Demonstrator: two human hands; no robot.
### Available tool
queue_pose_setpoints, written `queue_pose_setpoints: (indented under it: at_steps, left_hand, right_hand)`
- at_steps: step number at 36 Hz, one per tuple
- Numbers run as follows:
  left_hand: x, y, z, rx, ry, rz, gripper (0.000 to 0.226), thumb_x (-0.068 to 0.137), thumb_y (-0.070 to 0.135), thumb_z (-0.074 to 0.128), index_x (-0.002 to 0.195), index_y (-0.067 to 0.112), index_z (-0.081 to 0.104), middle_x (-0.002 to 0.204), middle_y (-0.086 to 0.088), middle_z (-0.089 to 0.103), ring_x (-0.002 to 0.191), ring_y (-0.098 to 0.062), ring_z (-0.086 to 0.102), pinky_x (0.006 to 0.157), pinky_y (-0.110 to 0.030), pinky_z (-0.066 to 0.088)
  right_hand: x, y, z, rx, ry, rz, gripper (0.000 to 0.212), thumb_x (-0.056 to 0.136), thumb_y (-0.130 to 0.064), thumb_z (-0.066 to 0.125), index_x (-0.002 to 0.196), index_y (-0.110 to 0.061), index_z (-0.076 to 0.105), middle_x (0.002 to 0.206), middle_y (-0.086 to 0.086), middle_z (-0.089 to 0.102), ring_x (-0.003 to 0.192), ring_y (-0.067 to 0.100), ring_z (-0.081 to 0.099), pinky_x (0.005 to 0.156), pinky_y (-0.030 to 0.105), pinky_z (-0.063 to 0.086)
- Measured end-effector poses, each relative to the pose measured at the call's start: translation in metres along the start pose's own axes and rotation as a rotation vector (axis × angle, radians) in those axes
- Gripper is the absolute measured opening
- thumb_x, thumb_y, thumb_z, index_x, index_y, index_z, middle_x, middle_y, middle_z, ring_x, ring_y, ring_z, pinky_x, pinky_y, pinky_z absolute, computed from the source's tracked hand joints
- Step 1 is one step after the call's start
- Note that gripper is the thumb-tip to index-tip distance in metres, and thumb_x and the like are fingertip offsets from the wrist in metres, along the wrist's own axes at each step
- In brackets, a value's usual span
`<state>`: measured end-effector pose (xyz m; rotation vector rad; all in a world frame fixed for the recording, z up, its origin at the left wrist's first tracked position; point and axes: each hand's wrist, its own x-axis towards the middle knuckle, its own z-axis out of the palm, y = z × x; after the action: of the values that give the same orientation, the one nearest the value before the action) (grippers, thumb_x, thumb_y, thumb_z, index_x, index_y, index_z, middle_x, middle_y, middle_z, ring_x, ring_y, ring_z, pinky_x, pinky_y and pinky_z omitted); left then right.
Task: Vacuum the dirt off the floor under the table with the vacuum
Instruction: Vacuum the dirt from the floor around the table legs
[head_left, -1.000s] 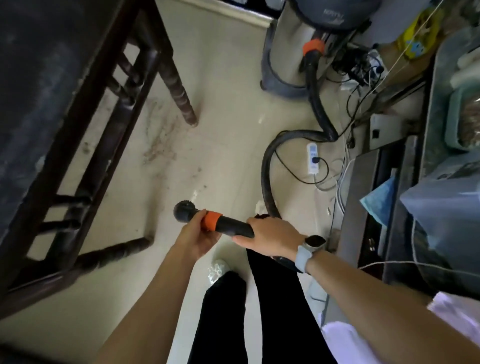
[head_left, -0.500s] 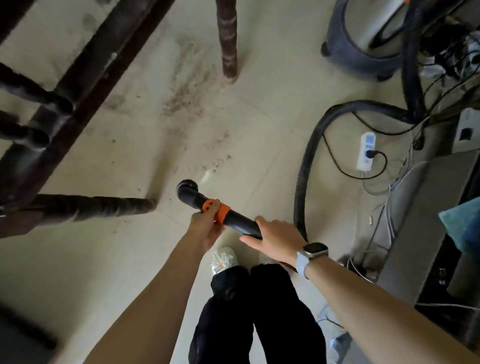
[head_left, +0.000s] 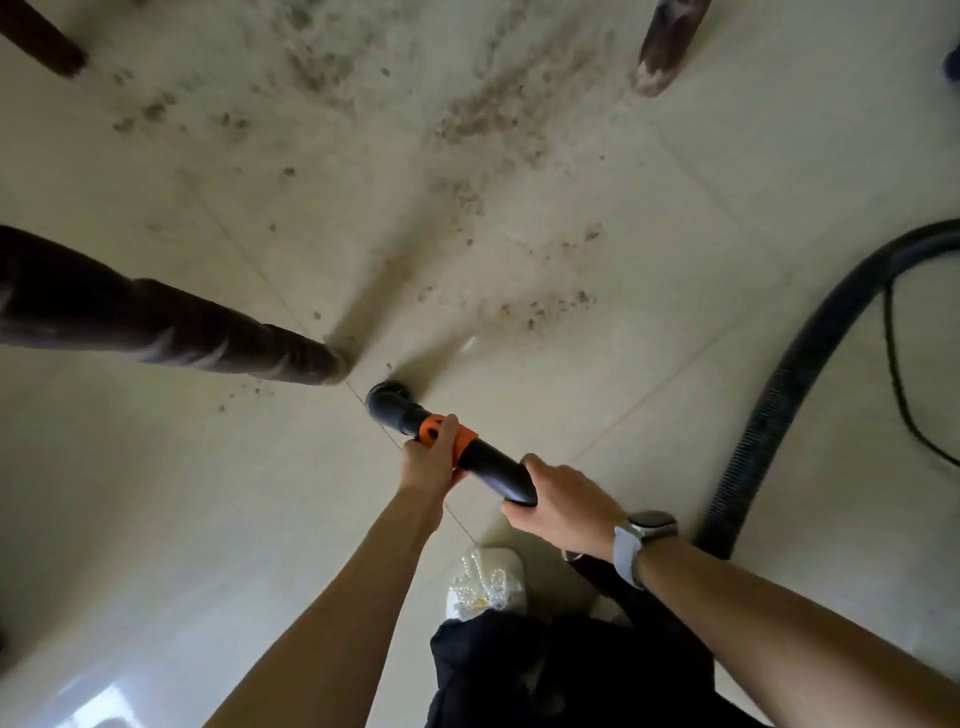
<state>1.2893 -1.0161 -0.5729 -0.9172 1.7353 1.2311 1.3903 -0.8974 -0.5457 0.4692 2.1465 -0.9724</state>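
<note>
I hold a black vacuum nozzle (head_left: 395, 402) with an orange collar (head_left: 457, 439) low over the pale tiled floor. My left hand (head_left: 428, 460) grips the tube at the orange collar. My right hand (head_left: 563, 506) grips the black tube further back. The nozzle mouth sits just right of the foot of a dark wooden table leg (head_left: 208, 332). Brown dirt (head_left: 483, 119) lies scattered over the tiles beyond the nozzle, between the table legs. The ribbed black hose (head_left: 779, 395) curves away on the right.
A second table leg (head_left: 662, 47) stands at the top right and a third (head_left: 41, 44) at the top left. A thin black cable (head_left: 898, 384) lies beside the hose. My white shoe (head_left: 485, 584) and dark trousers (head_left: 561, 670) are below my hands.
The view has dropped much closer to the floor and under the table. The vacuum canister and clutter on the right have left the view. The nozzle has moved next to the near table leg.
</note>
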Motion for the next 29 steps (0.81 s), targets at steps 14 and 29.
queue_pose_setpoints:
  at_steps: [14,29]
  left_hand:
    - [0.064,0.046,0.045,-0.173,0.022,0.125,0.029,0.092,0.026,0.06,0.106,0.005,0.046,0.092,-0.01,0.059,0.082,-0.02,0.061,0.067,-0.031,0.057]
    - [0.105,0.085,0.052,-0.191,0.161,0.279,0.058,0.088,0.035,0.063,0.126,-0.001,0.037,0.109,-0.016,0.061,0.086,-0.024,0.061,0.062,-0.03,0.055]
  right_hand:
    - [0.076,0.012,-0.061,0.246,-0.118,-0.035,0.02,0.092,-0.033,0.055,0.094,-0.015,0.047,0.061,0.007,0.062,0.048,0.02,0.06,0.054,0.032,0.051]
    - [0.13,-0.001,-0.081,0.341,-0.133,-0.187,0.018,0.094,-0.024,0.052,0.09,-0.008,0.045,0.046,0.001,0.058,0.041,0.018,0.057,0.056,0.031,0.048]
